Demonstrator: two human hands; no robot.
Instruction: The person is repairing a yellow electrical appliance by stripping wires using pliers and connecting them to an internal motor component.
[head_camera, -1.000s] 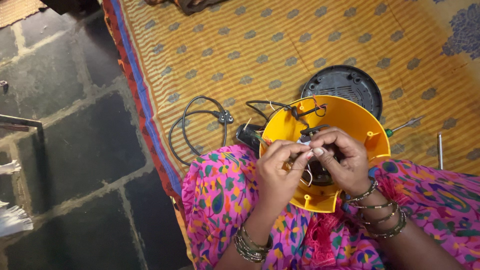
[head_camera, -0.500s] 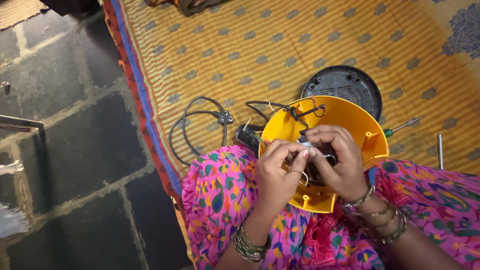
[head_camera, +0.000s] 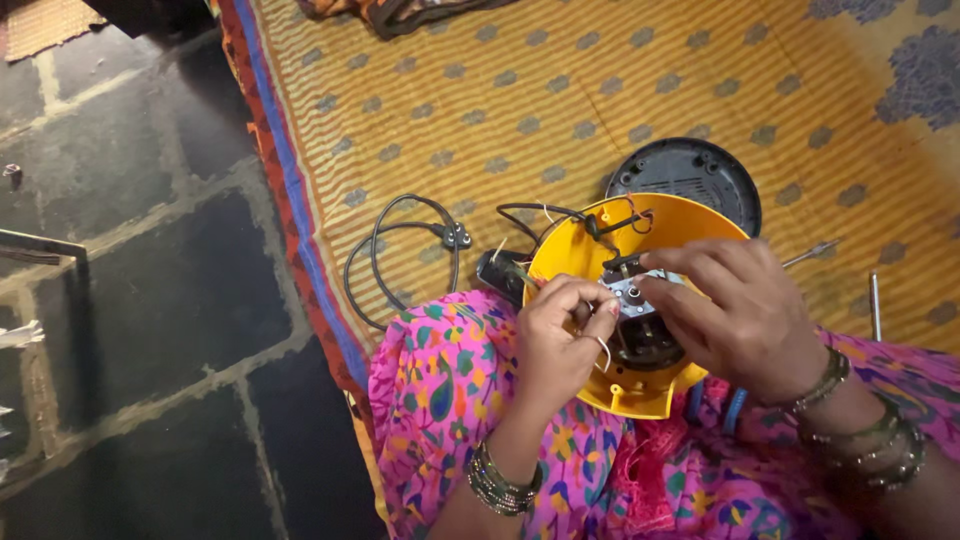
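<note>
Yellow appliance housing (head_camera: 590, 250) worked on in the lap

A thin wire (head_camera: 603, 347) is pinched by the left hand (head_camera: 555, 345); the inner metal part (head_camera: 632, 293) is gripped by the right hand (head_camera: 735, 315).

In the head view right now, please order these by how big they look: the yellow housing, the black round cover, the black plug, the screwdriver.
1. yellow housing, partly hidden by hands
2. black round cover, partly hidden behind the housing
3. screwdriver, only partly visible
4. black plug
The last two look close, so their order is unsure.
</note>
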